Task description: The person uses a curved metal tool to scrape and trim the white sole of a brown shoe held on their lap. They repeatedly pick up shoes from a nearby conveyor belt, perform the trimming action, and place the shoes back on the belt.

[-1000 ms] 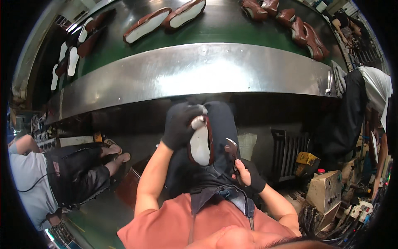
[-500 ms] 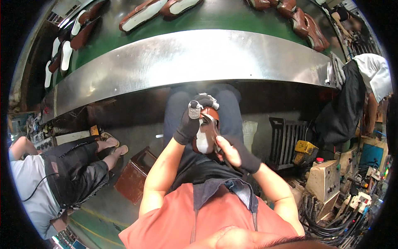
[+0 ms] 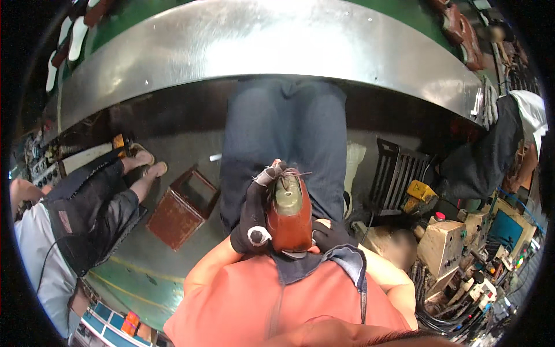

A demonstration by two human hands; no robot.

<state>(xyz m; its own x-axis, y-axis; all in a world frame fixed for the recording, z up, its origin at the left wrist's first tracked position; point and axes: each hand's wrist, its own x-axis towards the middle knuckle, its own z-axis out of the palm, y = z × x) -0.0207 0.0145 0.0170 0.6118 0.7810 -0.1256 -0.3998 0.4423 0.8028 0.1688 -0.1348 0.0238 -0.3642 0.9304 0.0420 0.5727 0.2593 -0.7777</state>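
Here, from my remote post, I see the left hand [image 3: 252,217] gripping a brown shoe [image 3: 291,231] over the lap [image 3: 315,133], the right hand [image 3: 332,234] beside it, its hold unclear; a slackened grasp could let the shoe twist away.

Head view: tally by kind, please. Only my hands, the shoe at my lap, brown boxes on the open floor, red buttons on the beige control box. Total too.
Hands: 2 (left hand, right hand)
Shoe: 1
Brown box: 1
Red button: 1
Total: 5
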